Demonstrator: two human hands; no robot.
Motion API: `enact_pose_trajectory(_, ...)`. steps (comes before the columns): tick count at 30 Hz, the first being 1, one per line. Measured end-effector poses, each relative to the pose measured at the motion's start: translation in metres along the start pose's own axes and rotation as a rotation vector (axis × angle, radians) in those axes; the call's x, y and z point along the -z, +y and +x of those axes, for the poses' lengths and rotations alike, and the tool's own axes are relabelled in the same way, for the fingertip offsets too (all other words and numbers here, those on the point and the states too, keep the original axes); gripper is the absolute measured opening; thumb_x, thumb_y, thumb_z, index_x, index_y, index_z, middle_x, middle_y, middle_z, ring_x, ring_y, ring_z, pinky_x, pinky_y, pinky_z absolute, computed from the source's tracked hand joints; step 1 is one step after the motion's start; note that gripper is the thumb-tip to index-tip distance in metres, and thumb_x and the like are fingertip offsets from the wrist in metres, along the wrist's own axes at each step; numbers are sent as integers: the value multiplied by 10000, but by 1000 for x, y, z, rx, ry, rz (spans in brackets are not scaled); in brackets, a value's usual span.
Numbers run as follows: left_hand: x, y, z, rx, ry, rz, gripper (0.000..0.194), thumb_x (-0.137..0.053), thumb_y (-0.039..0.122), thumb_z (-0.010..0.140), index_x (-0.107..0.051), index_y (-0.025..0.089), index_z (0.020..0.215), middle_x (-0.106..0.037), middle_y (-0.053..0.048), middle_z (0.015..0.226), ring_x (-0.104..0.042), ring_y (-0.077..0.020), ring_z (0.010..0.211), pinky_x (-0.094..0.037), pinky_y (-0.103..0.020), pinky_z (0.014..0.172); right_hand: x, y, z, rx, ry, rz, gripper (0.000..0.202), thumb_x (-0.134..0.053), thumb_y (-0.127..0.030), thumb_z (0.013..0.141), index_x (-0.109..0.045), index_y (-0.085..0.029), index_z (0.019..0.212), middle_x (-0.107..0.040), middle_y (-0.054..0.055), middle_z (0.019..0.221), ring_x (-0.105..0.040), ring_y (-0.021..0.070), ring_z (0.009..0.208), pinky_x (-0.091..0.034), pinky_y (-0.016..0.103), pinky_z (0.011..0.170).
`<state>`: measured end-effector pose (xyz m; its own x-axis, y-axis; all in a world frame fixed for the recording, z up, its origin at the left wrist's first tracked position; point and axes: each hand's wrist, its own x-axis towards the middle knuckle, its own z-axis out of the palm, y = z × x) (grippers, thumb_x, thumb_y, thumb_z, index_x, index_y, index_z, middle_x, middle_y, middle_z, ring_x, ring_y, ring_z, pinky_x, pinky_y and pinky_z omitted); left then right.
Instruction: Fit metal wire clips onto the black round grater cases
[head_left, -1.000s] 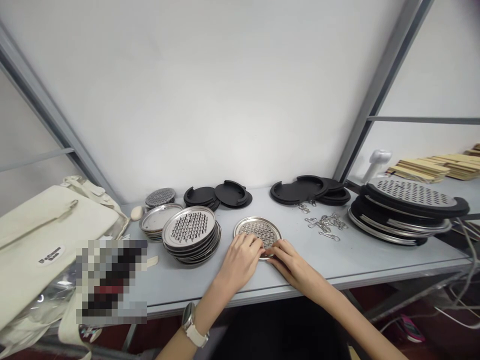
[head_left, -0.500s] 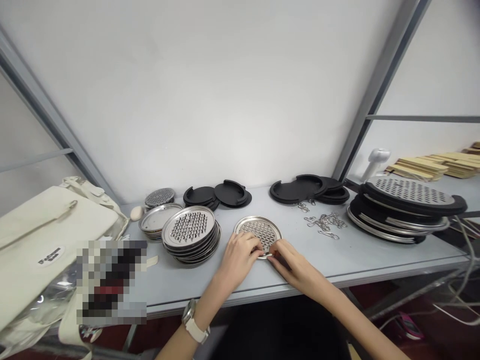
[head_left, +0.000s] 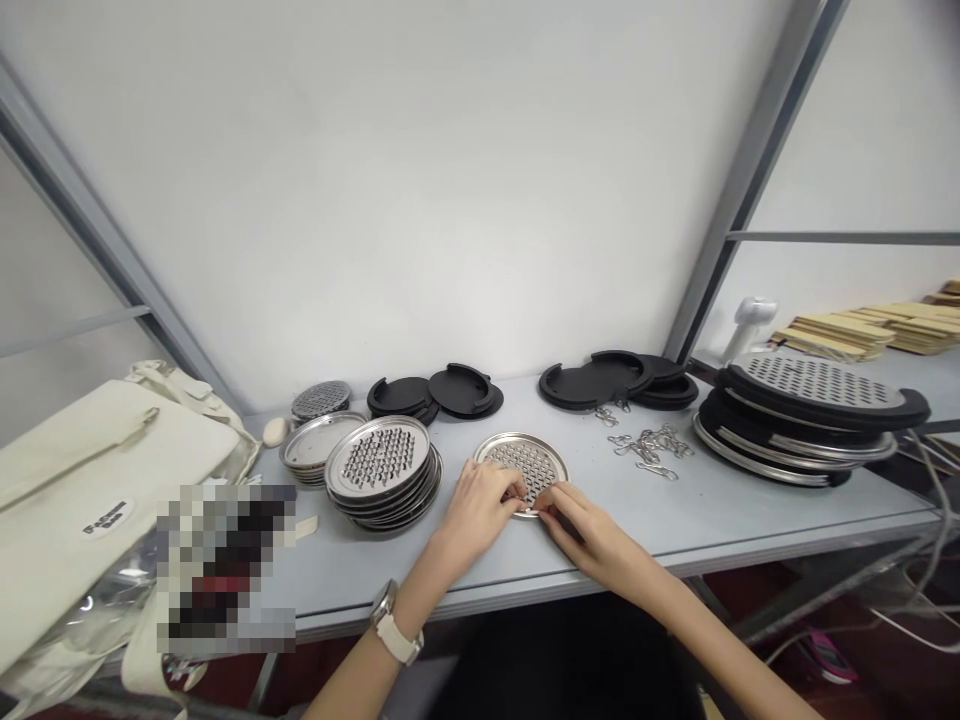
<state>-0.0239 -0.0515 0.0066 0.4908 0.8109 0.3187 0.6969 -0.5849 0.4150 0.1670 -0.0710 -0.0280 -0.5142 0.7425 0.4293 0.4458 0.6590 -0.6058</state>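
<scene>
A round metal grater (head_left: 534,462) lies flat on the grey table in front of me. My left hand (head_left: 481,498), wearing a watch at the wrist, covers its near left side, thumb and fingers closed at the rim. My right hand (head_left: 581,520) pinches at the same near rim, its fingertips almost meeting the left ones. A small pale or shiny bit shows between the fingertips, too small to name. To the left stands a stack of round metal graters (head_left: 381,462), and metal wire clips (head_left: 654,445) lie loose to the right.
Black round holders (head_left: 459,388) and more black holders (head_left: 596,380) lie along the wall. A tall stack of graters in black holders (head_left: 817,385) stands right. Further left are a stack of metal discs (head_left: 315,440) and a cream bag (head_left: 97,470). Wooden boards (head_left: 840,335) lie behind.
The view has shifted slightly. Both hands stay at the grater's near rim, with only small finger movement.
</scene>
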Motion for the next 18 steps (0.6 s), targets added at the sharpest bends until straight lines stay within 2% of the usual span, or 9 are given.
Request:
enact_pose_trajectory(4,4,0,-4,-95,-17,64,28,-548,197,889,-565,216,901,-612,7,931,-522,-190,972,-335,-380,927,1,1,-1,-2,20,29,149,-372,-210,958,-516,-223,992,-567,54,929,-561,175,892,-487,312,803)
enact_pose_trajectory(8,2,1,-7,-99,-17,82,66,-488,206,924,-521,216,980,-586,-4,983,-514,-177,971,-327,-384,956,2,1,-2,-41,32,43,140,-390,-240,956,-524,-214,986,-580,42,879,-567,162,808,-485,296,754)
enact_pose_trajectory(13,1,3,-8,-86,-50,49,50,-481,223,927,-491,220,975,-585,-15,996,-518,-188,978,-329,-381,956,7,3,1,-126,34,90,156,-386,-307,958,-505,-216,1004,-579,23,822,-568,160,748,-490,297,720)
enact_pose_trajectory(16,5,1,-8,-69,-61,-21,75,-524,221,908,-481,224,969,-593,-4,980,-524,-189,964,-323,-379,958,19,11,11,-150,71,48,229,-457,-369,924,-492,-221,1095,-591,57,979,-583,201,934,-486,360,858)
enact_pose_trajectory(18,8,0,-8,-65,-79,-71,121,-559,225,890,-480,231,980,-594,10,939,-529,-187,944,-319,-378,962,27,21,21,-164,38,17,493,-582,-444,839,-422,-238,1257,-523,92,1235,-491,253,1183,-402,427,1018)
